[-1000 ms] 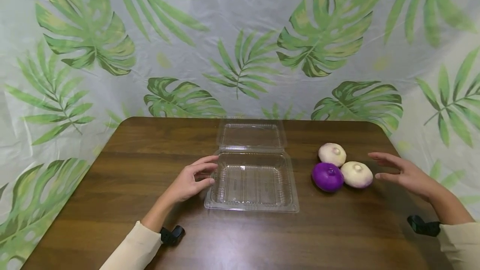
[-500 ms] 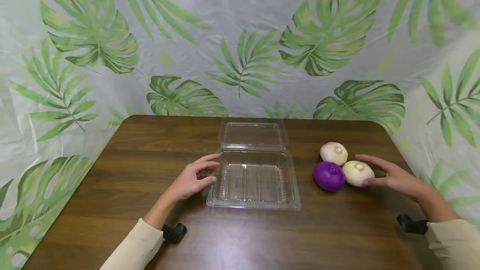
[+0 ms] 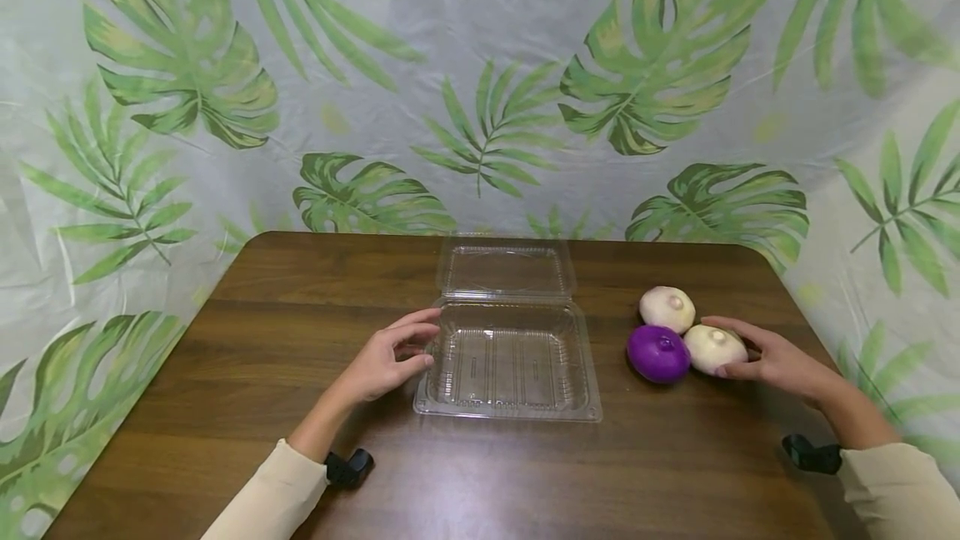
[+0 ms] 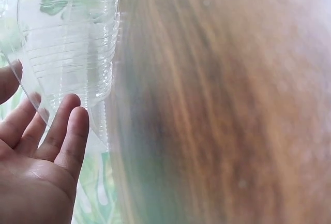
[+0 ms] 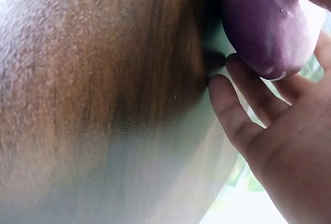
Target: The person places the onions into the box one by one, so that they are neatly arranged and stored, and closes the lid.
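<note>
From the right wrist, right hand (image 5: 269,131) cups a turnip's (image 5: 264,22) purple underside.

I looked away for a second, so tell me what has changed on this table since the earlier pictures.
The right hand moved left, in toward the three turnips, and now grips the nearer white turnip, fingers curled round it; a second ago it hovered open beside it. The left hand stayed at the left edge of the open clear clamshell container. The purple turnip and far white turnip have not moved.
</note>
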{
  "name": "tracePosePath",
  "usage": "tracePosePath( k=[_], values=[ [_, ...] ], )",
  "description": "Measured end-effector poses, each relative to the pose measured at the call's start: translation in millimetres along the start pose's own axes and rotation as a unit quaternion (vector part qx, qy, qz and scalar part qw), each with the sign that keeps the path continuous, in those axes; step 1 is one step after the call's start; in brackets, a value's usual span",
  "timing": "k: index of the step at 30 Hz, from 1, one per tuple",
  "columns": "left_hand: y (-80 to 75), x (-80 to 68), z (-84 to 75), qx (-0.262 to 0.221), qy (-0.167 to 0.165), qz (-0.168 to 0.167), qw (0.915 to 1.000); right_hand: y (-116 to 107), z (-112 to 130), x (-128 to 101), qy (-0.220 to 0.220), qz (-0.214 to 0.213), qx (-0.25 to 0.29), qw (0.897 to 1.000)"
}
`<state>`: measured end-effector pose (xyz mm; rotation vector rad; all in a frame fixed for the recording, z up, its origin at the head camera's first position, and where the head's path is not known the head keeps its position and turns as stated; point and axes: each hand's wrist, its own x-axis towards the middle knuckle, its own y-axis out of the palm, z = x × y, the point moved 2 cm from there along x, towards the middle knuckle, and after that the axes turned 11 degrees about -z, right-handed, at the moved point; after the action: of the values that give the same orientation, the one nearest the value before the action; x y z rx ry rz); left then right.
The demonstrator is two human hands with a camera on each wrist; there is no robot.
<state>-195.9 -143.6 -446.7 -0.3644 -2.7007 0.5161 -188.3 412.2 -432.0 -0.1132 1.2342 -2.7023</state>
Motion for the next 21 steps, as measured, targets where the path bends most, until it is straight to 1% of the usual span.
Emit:
tracePosePath(
  k=[7,12,21],
  values=[
    [0.2,0.0,0.2,-0.001,-0.003,0.004,1.0000,0.9,0.5,-1.8,0.010,0.003,-0.002,1.000],
    [0.4,0.3,-0.8,0.000,0.000,0.008,1.0000,3.2,-1.3,-3.1,0.002,-0.002,-0.007,1.000],
    [0.1,0.0,-2.7,-0.001,0.002,0.006,1.0000,3.2,-2.5,-3.3,-0.014,-0.016,-0.017,1.000]
  ],
)
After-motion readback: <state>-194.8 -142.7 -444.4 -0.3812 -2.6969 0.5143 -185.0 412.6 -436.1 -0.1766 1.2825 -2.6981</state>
